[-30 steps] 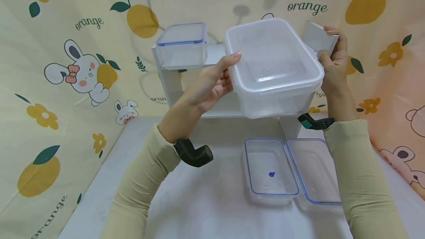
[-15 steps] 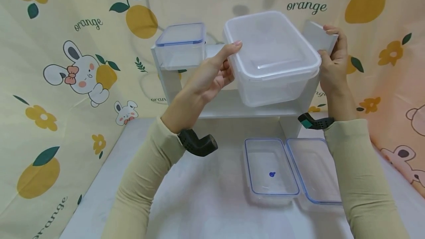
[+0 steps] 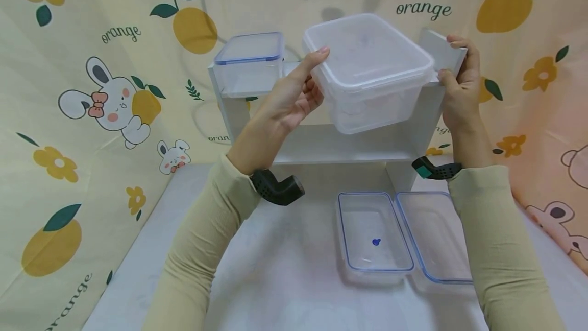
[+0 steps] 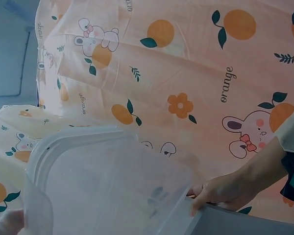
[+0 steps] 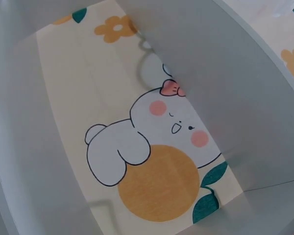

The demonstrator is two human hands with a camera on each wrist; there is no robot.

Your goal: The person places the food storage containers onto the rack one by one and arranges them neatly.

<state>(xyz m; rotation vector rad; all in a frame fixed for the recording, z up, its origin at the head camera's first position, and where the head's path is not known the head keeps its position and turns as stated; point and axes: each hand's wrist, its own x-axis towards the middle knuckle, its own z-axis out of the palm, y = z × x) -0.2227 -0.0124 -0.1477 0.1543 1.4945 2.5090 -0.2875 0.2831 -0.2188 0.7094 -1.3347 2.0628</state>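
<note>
In the head view my left hand (image 3: 291, 93) grips a large clear plastic food container (image 3: 372, 111) by its left side, thumb on the edge of its whitish lid (image 3: 363, 55). The container is tilted and sits in front of the top of a white shelf unit (image 3: 349, 144). Whether its far side touches the shelf top is hidden. With curled fingers, my right hand (image 3: 461, 78) holds the upper end of the shelf's right side panel (image 3: 438, 50). The left wrist view shows the container's lid (image 4: 103, 181) close up, with the right hand (image 4: 230, 191) beyond it.
A smaller blue-rimmed container (image 3: 250, 73) stands on the shelf's top left. Below, two flat blue-rimmed containers lie side by side on the white table (image 3: 275, 280): one with a blue mark (image 3: 374, 218), the other (image 3: 434, 239) partly behind the right sleeve. Patterned cloth hangs behind.
My left hand has lifted the large container and shifted it slightly left, away from the right hand. The right hand keeps its place on the panel.
</note>
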